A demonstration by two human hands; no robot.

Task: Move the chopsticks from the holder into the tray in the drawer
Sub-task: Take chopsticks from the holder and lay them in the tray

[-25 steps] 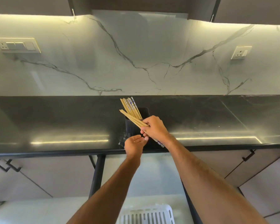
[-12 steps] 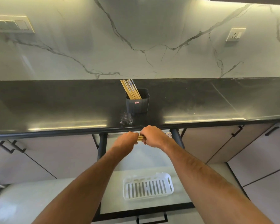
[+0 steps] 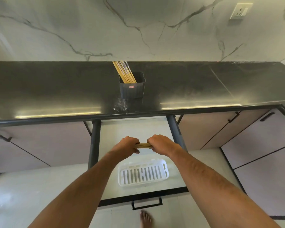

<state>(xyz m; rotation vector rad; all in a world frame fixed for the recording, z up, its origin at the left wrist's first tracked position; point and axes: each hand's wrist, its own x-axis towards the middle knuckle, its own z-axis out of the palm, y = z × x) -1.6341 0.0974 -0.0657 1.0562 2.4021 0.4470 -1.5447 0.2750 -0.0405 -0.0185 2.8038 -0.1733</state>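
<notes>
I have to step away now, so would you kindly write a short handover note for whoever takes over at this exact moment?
Left hand and right hand: each grips one end of a small bundle of chopsticks, held level above the open drawer.
White slotted tray: lies in the drawer, nearer you than the hands, with no chopsticks in it.
Black holder: on the dark countertop, with more chopsticks leaning in it.
Done: one bundle taken out.
Left: lay this bundle in the tray, then move the chopsticks that remain in the holder.
</notes>
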